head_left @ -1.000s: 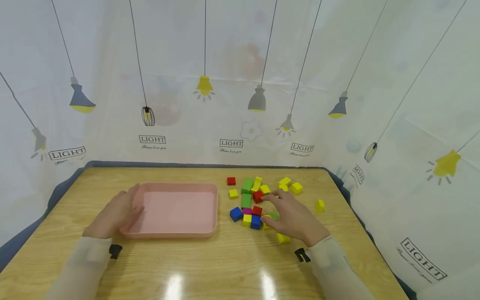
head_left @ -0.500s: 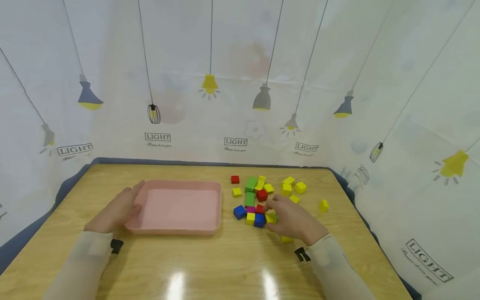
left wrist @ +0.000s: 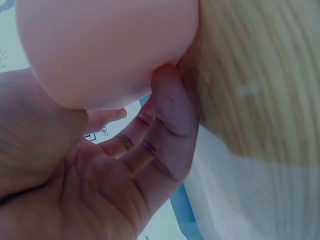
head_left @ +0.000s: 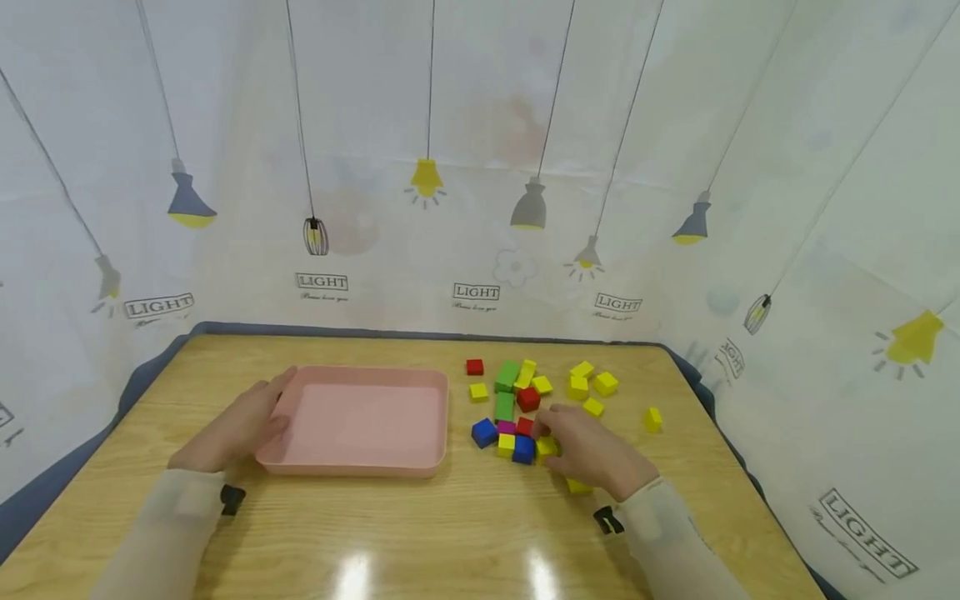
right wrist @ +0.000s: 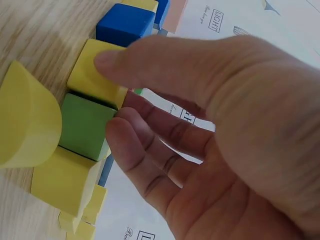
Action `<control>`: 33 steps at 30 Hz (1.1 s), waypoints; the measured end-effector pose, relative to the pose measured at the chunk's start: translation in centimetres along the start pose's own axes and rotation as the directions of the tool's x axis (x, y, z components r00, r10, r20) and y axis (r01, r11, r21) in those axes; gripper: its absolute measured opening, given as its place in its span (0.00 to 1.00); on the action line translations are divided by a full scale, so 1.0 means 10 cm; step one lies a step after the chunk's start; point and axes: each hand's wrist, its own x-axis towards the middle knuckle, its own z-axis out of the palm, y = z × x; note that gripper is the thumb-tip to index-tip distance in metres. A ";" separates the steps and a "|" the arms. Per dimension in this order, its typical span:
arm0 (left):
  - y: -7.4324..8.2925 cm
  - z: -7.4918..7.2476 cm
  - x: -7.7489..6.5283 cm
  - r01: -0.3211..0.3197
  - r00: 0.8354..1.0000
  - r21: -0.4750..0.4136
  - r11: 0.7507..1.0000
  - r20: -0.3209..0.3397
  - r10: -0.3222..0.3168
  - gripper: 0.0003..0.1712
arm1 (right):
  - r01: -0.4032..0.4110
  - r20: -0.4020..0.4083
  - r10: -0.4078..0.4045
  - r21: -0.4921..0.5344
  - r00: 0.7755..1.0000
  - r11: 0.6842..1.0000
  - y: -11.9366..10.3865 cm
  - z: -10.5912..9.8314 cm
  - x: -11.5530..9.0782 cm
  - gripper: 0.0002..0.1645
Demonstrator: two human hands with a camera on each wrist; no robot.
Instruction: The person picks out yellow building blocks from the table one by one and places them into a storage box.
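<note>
My left hand (head_left: 234, 423) grips the left side of a shallow pink tray (head_left: 438, 425). The thumb lies over the rim, and in the left wrist view curled fingers (left wrist: 172, 107) press the outside of the tray's wall (left wrist: 110, 45). At the near edge of a group of coloured wooden blocks, my right hand (head_left: 596, 450) pinches a yellow block (right wrist: 82, 72). Its thumb lies on the top and its fingers are curled at the far side, where contact is partly hidden. Touching that block are a blue block (right wrist: 125, 24) and a green block (right wrist: 85, 125).
Red blocks (head_left: 528, 399), green blocks (head_left: 505, 407), a purple block (head_left: 507, 427) and another blue block (head_left: 484, 432) lie around the hand. Several yellow blocks (head_left: 605, 383) are scattered farther back and right. Printed cloth (head_left: 390, 250) hangs behind the wooden table (head_left: 390, 533).
My right hand has come down and slightly closer, its thumb and fingers closing on the yellow block. The left hand has stayed on the tray. The head view has shifted slightly.
</note>
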 end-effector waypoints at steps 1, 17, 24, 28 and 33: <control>-0.01 0.00 0.00 -0.005 1.000 -0.003 1.000 -0.004 0.005 0.44 | 0.007 -0.004 -0.007 -0.002 1.000 1.000 0.00 0.00 0.00 0.20; -0.02 0.05 0.01 -0.002 1.000 0.014 1.000 -0.017 0.003 0.45 | 0.031 -0.036 -0.032 -0.032 0.999 0.999 -0.01 -0.06 -0.02 0.20; -0.01 0.05 0.02 0.014 1.000 0.005 1.000 -0.009 -0.014 0.45 | 0.012 -0.100 -0.010 0.018 0.995 1.000 -0.13 -0.19 0.03 0.21; 0.00 0.03 0.02 0.023 1.000 0.001 1.000 -0.012 -0.023 0.45 | 0.078 -0.153 -0.076 0.006 0.985 0.997 -0.33 -0.23 0.18 0.22; 0.01 0.05 0.03 0.021 1.000 -0.004 1.000 0.008 -0.021 0.45 | 0.156 -0.161 -0.153 0.011 0.975 0.988 -0.64 -0.18 0.41 0.24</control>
